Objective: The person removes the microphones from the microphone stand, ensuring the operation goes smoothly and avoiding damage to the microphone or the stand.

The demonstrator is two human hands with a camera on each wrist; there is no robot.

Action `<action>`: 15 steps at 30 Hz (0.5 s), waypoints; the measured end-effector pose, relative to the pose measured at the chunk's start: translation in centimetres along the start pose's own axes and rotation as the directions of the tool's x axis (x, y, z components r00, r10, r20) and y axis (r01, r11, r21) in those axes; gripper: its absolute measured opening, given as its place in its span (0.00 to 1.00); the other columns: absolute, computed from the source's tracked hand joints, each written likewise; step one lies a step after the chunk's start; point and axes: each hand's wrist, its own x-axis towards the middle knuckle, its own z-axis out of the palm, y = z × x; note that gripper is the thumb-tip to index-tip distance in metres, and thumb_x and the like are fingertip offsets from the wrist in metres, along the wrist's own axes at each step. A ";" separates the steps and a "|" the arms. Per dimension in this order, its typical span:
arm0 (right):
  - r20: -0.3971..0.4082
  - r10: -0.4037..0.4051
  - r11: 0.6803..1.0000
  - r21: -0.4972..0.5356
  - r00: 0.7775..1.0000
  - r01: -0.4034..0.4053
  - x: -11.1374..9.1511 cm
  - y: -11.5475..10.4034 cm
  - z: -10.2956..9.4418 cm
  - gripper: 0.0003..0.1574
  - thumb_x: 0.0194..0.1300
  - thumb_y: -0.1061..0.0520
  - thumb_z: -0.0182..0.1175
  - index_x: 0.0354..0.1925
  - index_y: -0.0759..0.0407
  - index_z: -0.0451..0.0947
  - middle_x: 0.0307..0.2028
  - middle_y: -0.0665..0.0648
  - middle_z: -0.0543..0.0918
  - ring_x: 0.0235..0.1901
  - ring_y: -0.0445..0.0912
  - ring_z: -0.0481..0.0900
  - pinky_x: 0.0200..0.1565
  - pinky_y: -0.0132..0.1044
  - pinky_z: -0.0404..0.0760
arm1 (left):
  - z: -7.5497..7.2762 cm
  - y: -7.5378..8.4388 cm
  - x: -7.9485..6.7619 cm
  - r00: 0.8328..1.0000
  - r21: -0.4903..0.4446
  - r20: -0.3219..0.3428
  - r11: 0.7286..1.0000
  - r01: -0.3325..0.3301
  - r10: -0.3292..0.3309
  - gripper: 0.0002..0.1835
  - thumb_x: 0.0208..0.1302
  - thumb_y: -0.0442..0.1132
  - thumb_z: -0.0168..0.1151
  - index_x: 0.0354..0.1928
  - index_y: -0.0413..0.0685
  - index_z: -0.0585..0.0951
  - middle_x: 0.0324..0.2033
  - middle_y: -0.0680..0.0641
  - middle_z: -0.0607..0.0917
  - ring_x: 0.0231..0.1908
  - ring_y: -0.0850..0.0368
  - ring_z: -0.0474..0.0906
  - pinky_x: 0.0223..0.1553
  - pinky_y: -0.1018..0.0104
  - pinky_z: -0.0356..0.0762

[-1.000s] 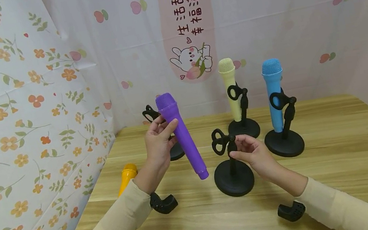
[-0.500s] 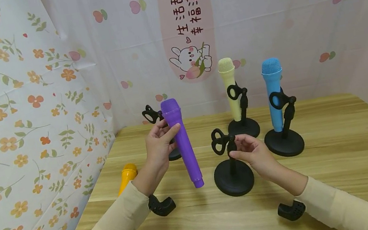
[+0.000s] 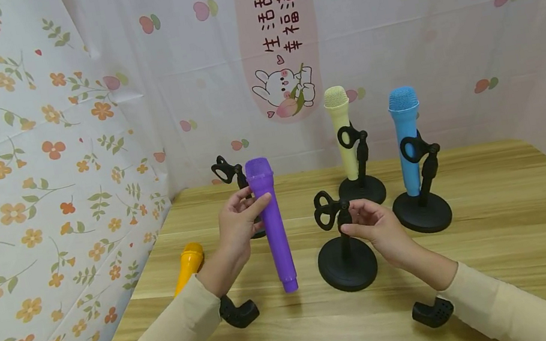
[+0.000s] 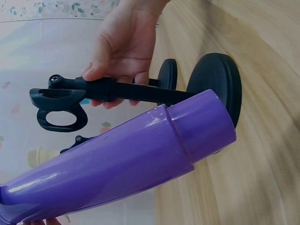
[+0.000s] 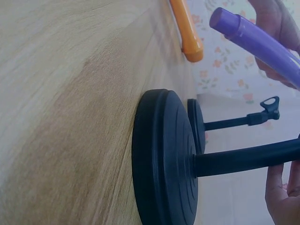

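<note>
My left hand [image 3: 236,226] grips a purple microphone [image 3: 276,237] near its head, holding it almost upright above the table. In the left wrist view the purple microphone [image 4: 126,159] crosses the foreground, its lower end toward the stand. My right hand [image 3: 373,229] pinches the upright of a black microphone stand [image 3: 347,264] just below its ring-shaped clip. That clip holds no microphone and faces left, toward the purple one. The right wrist view shows the round base [image 5: 164,159] on the wood, with fingers of my right hand [image 5: 283,197] at the post.
Behind stand a yellow microphone [image 3: 342,134] and a blue microphone [image 3: 407,140], each in a black stand. Another black stand [image 3: 229,169] is partly hidden behind my left hand. An orange microphone [image 3: 190,265] lies at the left on the wooden table [image 3: 528,247].
My left hand has lowered the purple microphone slightly and turned it from a slant to nearly upright, its lower end swinging left. The right hand and its stand have stayed in place.
</note>
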 end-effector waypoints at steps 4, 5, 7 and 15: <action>0.004 -0.012 1.000 0.008 1.000 0.012 0.1 0.1 -0.1 0.21 0.60 0.71 0.64 0.41 0.45 0.78 0.36 0.48 0.74 0.38 0.41 0.71 0.41 0.28 0.79 | -0.1 -0.3 -0.1 1.000 0.030 -0.002 0.999 0.019 -0.019 0.23 0.60 0.38 0.70 0.56 0.44 0.77 0.43 0.43 0.81 0.37 0.53 0.81 0.34 0.63 0.82; 0.003 -0.015 1.000 0.005 1.000 0.015 0.1 0.1 -0.1 0.21 0.60 0.71 0.64 0.41 0.45 0.78 0.36 0.48 0.74 0.38 0.41 0.71 0.40 0.28 0.79 | -0.2 -0.4 -0.1 1.000 0.033 -0.001 0.999 0.024 -0.024 0.23 0.60 0.39 0.70 0.56 0.44 0.77 0.44 0.43 0.81 0.38 0.53 0.81 0.34 0.63 0.81; 0.001 -0.018 1.000 0.003 1.000 0.018 0.1 0.1 -0.1 0.21 0.60 0.71 0.64 0.41 0.45 0.79 0.35 0.48 0.74 0.38 0.41 0.71 0.40 0.28 0.79 | -0.3 -0.6 -0.1 1.000 0.039 0.003 0.999 0.030 -0.030 0.23 0.60 0.39 0.70 0.57 0.44 0.77 0.44 0.42 0.81 0.37 0.53 0.80 0.34 0.63 0.81; -0.012 -0.007 1.000 0.013 1.000 0.007 0.3 0.0 -0.2 0.23 0.59 0.72 0.64 0.40 0.43 0.79 0.34 0.48 0.75 0.38 0.40 0.71 0.40 0.27 0.78 | -0.6 -1.2 -0.3 0.999 0.061 0.002 0.997 0.051 -0.051 0.24 0.59 0.39 0.71 0.56 0.43 0.77 0.43 0.43 0.82 0.36 0.55 0.80 0.32 0.65 0.79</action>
